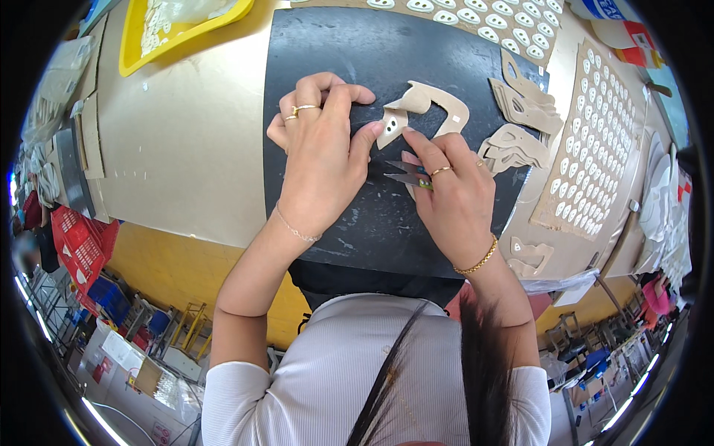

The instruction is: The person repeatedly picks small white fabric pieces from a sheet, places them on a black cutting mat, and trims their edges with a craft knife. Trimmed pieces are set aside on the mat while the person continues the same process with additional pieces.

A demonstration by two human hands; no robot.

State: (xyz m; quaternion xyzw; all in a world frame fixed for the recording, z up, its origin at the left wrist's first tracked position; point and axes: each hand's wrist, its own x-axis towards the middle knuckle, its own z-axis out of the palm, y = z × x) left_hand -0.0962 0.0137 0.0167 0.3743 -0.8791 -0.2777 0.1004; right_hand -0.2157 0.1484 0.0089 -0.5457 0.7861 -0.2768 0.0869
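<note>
On the black mat (327, 230) lies a beige cut piece (450, 104), curved and partly curled over. A small pale patch with two dark holes (390, 127) shows at its near left tip. My left hand (321, 152) is closed at this tip, its thumb pressing the edge, fingers curled above; a faint thread-like line runs beside the thumb. My right hand (457, 189) is closed around small thread snips (405, 174), whose blades point left and stand apart. Its index fingertip touches the piece just right of the holes.
Stacked beige cut pieces (520, 111) lie at the mat's right edge. Sheets of white oval patches (591, 141) lie right and at the back. A yellow tray (186, 33) with small white pieces stands at the far left. Another beige piece (529, 255) rests near the right front edge.
</note>
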